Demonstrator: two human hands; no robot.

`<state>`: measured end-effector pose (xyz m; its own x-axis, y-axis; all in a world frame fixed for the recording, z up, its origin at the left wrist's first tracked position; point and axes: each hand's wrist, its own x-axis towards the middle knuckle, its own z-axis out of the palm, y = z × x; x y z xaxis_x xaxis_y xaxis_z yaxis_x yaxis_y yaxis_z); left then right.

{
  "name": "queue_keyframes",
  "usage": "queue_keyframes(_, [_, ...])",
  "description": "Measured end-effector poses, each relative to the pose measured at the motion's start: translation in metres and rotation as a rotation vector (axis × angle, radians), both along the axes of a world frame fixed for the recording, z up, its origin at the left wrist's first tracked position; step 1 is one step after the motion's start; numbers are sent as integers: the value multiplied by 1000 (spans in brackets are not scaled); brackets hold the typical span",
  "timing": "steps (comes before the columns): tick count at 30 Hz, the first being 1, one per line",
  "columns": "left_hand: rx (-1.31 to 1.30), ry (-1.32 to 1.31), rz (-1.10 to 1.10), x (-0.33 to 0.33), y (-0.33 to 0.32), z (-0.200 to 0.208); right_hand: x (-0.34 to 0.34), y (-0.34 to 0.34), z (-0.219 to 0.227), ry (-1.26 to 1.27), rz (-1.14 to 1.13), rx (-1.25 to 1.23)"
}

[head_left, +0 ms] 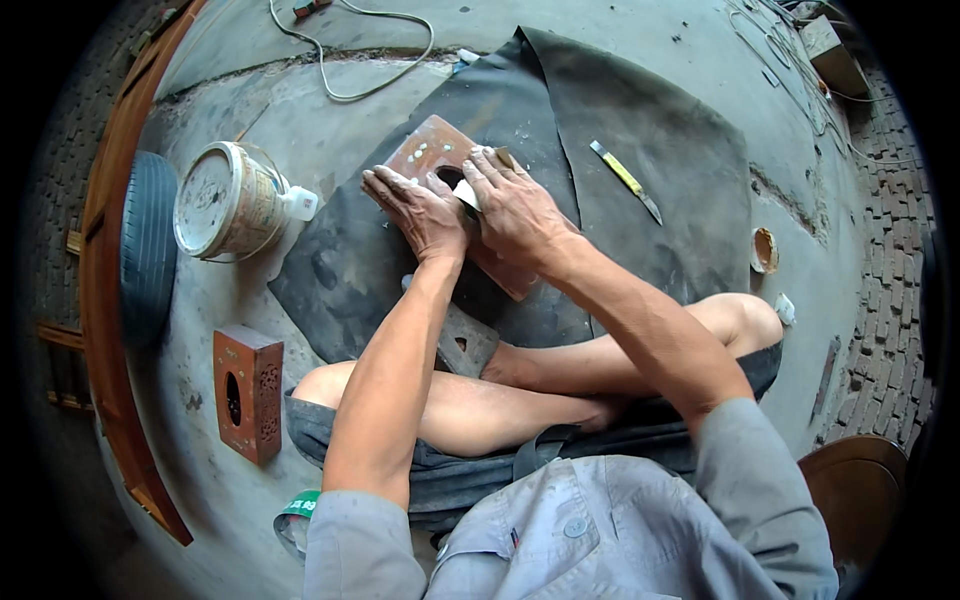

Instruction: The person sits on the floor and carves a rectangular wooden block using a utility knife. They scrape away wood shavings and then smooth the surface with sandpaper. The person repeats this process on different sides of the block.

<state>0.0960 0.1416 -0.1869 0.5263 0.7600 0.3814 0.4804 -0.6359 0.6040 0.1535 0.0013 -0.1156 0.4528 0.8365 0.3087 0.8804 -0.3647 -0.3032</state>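
A reddish-brown wooden tissue box point(430, 143) with an oval opening and pale filler spots lies on a dark sheet point(650, 115) before me. My left hand point(425, 215) holds the box down, its fingers laid across the left edge and its thumb by the opening. Pressed to the box top, my right hand point(515, 205) grips a small folded piece of sandpaper point(467, 194); the pale part shows beside the opening and a brown edge sticks out past the fingers. My wrists and hands cover much of the box's middle.
A yellow utility knife point(625, 178) lies on the sheet, blade out. To the left are a lidded bucket point(215, 205), a tire point(150, 250) and a second carved tissue box point(248, 390). A small round container point(764, 251) sits right. A cable point(345, 97) loops at the back.
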Motion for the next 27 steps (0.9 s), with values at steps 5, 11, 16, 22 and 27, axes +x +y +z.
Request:
queue_keyframes(5, [-213, -20, 47, -8, 0, 12, -37, -61, -2, -48, -5, -2])
queue_keyframes(11, [-226, 21, -15, -10, 1, 7, -17, -32, -2, -11, 30, -57])
queue_keyframes(16, [-272, -55, 19, -14, 4, 22, -58, -136, 18, 195, -98, -149])
queue_keyframes(22, [135, 182, -109, -26, -27, 30, -40, -144, -6, 345, -378, 160])
queue_keyframes(27, [101, 368, -424, -77, -120, 48, -37, -130, -15, 400, -315, 268])
